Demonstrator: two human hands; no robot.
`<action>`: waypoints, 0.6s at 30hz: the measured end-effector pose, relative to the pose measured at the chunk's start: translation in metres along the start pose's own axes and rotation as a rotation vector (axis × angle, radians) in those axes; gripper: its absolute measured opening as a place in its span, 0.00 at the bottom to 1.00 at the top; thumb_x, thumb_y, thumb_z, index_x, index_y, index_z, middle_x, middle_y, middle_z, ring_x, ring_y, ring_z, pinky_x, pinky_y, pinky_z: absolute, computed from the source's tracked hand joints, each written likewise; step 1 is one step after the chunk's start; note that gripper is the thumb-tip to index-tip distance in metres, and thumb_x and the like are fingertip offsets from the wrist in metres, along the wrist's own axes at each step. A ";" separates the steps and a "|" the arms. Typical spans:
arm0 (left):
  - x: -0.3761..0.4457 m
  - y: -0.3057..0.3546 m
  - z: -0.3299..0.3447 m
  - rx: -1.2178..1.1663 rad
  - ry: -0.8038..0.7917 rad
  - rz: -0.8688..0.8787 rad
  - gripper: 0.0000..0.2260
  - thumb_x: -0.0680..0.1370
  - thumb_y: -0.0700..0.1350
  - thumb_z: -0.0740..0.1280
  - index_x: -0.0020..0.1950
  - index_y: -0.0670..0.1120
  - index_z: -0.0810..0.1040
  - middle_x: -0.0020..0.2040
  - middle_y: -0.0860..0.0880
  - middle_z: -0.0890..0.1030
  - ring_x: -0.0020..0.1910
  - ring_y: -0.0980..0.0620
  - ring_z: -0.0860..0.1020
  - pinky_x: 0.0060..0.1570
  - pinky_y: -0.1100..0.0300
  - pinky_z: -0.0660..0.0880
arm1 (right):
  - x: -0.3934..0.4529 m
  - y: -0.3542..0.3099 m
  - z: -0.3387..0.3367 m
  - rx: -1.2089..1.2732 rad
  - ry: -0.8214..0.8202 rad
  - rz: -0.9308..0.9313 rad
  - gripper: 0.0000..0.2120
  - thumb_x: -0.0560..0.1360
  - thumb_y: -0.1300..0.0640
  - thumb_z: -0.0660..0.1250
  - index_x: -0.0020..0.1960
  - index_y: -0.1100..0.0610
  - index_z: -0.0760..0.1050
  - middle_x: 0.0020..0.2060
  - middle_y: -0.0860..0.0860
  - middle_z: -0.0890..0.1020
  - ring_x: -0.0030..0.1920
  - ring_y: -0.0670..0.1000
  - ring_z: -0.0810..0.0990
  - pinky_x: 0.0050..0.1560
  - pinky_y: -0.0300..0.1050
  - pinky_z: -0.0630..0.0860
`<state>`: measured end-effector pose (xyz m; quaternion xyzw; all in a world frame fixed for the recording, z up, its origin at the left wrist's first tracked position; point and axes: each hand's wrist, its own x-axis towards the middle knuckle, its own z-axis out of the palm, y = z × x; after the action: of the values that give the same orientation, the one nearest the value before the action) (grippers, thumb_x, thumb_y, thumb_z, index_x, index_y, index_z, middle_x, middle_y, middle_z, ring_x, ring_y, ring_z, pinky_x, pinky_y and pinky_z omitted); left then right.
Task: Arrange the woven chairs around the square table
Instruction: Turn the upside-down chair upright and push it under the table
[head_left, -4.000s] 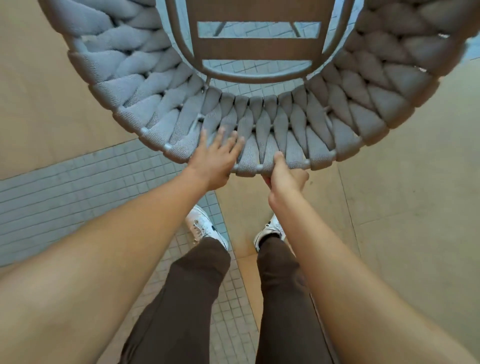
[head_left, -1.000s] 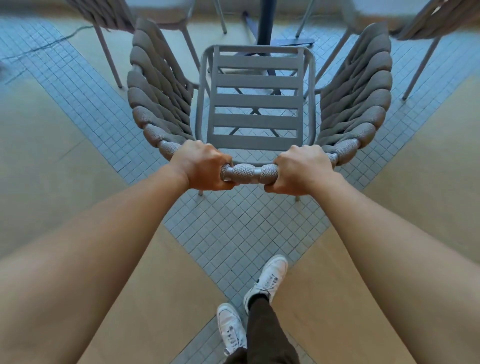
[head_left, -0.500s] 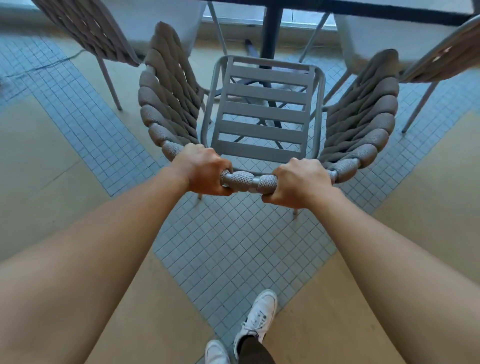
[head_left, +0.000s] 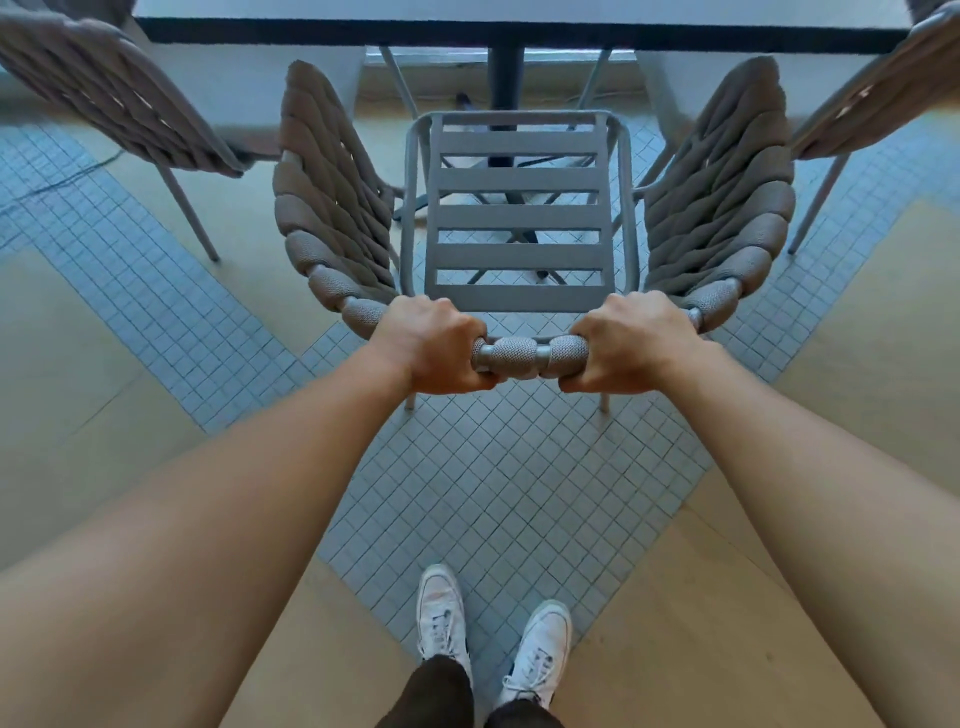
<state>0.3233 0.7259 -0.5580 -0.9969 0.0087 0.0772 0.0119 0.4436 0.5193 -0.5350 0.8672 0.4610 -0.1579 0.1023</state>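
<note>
A grey woven chair with a slatted metal seat stands upright in front of me, facing the square table whose dark edge runs across the top. My left hand and my right hand are both closed around the rope-wrapped top rail of its backrest, a hand's width apart. The chair's front edge sits just short of the table's dark centre post.
Another woven chair stands at the table's left side and a third at its right, each close to my chair's curved sides. Blue mosaic tile and beige floor lie below. My white shoes are behind the chair.
The chair, carried overturned four seconds ago, now stands upright. Over the last second it has moved forward to the table between the two side chairs, and my feet have come together.
</note>
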 end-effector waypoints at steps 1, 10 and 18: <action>0.001 0.001 0.002 -0.004 0.010 0.010 0.33 0.64 0.78 0.53 0.48 0.57 0.84 0.31 0.55 0.73 0.29 0.49 0.72 0.33 0.59 0.66 | -0.001 0.002 0.001 -0.004 0.000 0.003 0.28 0.60 0.24 0.60 0.44 0.44 0.82 0.28 0.43 0.72 0.31 0.52 0.76 0.33 0.44 0.69; -0.002 -0.004 0.005 -0.070 0.037 0.067 0.35 0.65 0.78 0.50 0.50 0.57 0.82 0.38 0.54 0.83 0.37 0.47 0.82 0.35 0.59 0.67 | -0.004 -0.006 0.002 0.021 -0.016 0.055 0.28 0.62 0.26 0.62 0.48 0.45 0.82 0.32 0.46 0.69 0.37 0.55 0.75 0.38 0.46 0.67; -0.027 0.011 0.010 -0.238 0.280 0.055 0.35 0.66 0.80 0.62 0.53 0.52 0.84 0.49 0.53 0.86 0.56 0.52 0.83 0.72 0.49 0.65 | -0.037 -0.014 0.028 0.344 0.420 -0.006 0.24 0.68 0.35 0.70 0.57 0.49 0.83 0.64 0.50 0.82 0.72 0.54 0.73 0.76 0.60 0.58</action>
<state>0.2951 0.7151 -0.5643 -0.9917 0.0284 -0.0614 -0.1097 0.4074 0.4894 -0.5472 0.8842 0.4412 -0.0510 -0.1449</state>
